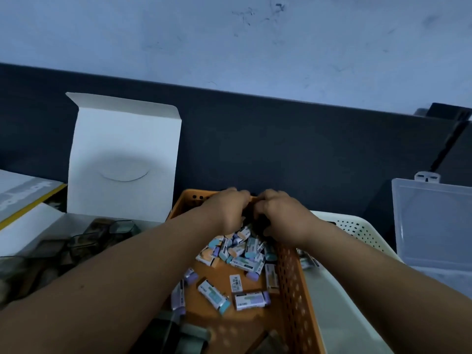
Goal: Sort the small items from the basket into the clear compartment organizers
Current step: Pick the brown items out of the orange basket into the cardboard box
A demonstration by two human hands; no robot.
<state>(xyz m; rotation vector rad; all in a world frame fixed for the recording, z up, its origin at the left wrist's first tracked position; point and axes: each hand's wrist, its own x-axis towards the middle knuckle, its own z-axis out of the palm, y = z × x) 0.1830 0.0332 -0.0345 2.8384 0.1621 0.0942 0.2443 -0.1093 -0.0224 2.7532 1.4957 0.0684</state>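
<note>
My left grip (227, 210) and right grip (283, 221) curl downward; whether they hold anything I cannot tell. The eraser pile (240, 249) lies just nearside of both, in the orange basket (293, 290). The clear organizer (434, 226) sits well right, nearer the right grip.

1. The orange basket (293, 290) is perforated plastic with a matt finish.
2. The cream basket (357, 231) is the same holed plastic.
3. The small items (245, 254) wear printed paper sleeves.
4. The clear organizer (434, 226) is smooth translucent plastic.
5. The white carton (122, 149) is matt card, the wall (229, 34) scuffed paint.
</note>
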